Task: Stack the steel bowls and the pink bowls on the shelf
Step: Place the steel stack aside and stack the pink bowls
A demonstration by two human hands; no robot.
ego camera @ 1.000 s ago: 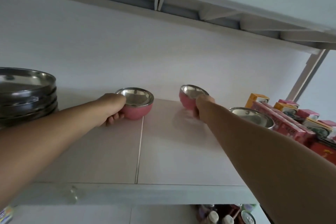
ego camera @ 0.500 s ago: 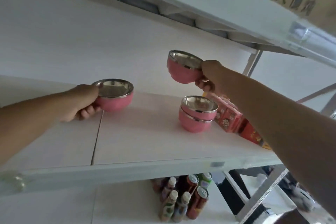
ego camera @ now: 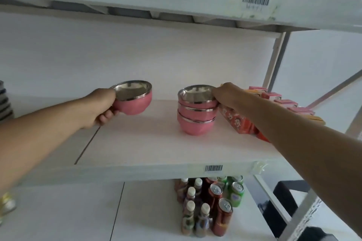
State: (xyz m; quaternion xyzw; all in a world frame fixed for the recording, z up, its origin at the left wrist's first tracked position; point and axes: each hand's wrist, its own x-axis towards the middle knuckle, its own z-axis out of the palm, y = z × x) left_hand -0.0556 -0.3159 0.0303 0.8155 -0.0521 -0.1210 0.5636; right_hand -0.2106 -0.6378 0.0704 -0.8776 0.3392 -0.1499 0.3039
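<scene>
Two hands up at the white shelf (ego camera: 148, 143), pink bowls in play!
Your right hand (ego camera: 225, 94) is gripping the rim of the top bowl (ego camera: 196, 97) on a three-high pink stack (ego camera: 196, 121) sitting mid-shelf, just beside the red cartons (ego camera: 240, 121). Your left hand (ego camera: 100, 107) is wrapping its fingers around a single pink bowl (ego camera: 134, 98), holding it tilted, well apart from the stack.

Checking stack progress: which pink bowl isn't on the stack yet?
The pink bowl held in the left hand, lifted clear of the shelf. The other three sit nested in one stack, right hand on the top rim.
</scene>
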